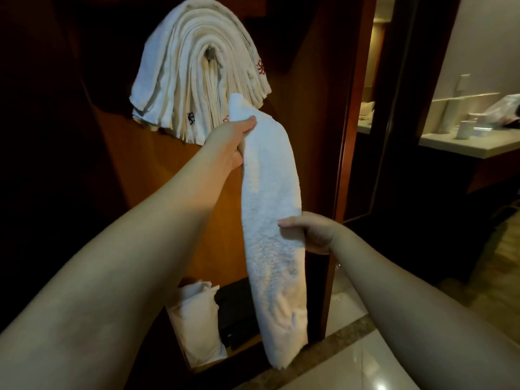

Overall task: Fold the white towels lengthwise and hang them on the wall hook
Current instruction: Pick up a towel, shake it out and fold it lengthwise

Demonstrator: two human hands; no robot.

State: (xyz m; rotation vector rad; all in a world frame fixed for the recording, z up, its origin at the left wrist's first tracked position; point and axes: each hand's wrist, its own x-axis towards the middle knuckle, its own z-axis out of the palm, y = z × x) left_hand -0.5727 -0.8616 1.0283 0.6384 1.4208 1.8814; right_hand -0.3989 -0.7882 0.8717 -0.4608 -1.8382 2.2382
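A long white towel point(271, 209), folded lengthwise into a narrow strip, hangs in front of me. My left hand point(230, 142) pinches it near its top end, just below the hanging stack. My right hand point(312, 232) grips its right edge about halfway down. Several folded white towels point(180, 66) drape over the metal wall hook point(209, 52) on the wooden panel, fanned out in an arch. The held towel's top end overlaps the lower right of that stack in view.
The wooden panel point(295, 80) stands straight ahead. A white bag or pillow point(197, 313) and a dark box point(233, 313) sit on the low shelf below. A doorway at the right shows a counter point(464, 144) with cups. Shiny floor tiles point(365, 361) lie at the lower right.
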